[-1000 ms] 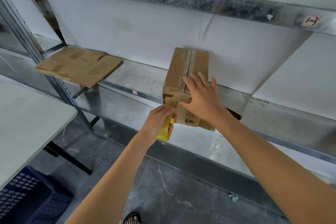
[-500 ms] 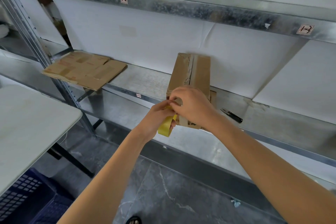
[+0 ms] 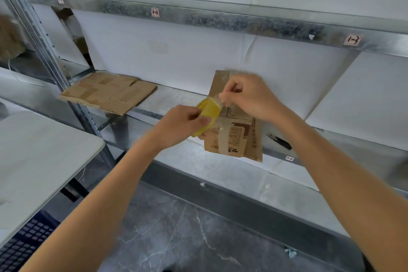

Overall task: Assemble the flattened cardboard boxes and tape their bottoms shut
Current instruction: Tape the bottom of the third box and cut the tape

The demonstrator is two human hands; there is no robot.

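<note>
Looking down through the head camera, we see two bare arms reaching toward a galvanised metal shelf (image 3: 176, 97). The left hand (image 3: 185, 121) has its fingers curled around a yellow roll of clear packing tape (image 3: 208, 109). Just beside it, the right hand (image 3: 249, 97) pinches the loose tape end between thumb and forefinger, its other fingers loosely curled. We judge the roll is held steady so a length can be drawn out for sealing. The tall brown printed cardboard box (image 3: 234, 137) stands on the shelf directly behind both hands, its back near the white backing panel (image 3: 198, 57); neither hand touches it.

Further left on the same shelf lies a stack of flattened brown cardboard boxes (image 3: 108, 93), not yet assembled. A small black tool (image 3: 279, 140) lies to the right of the box. At lower left, a white tabletop (image 3: 39, 150) sits over a dark blue plastic crate (image 3: 19, 247), on a grey marbled floor (image 3: 176, 238).
</note>
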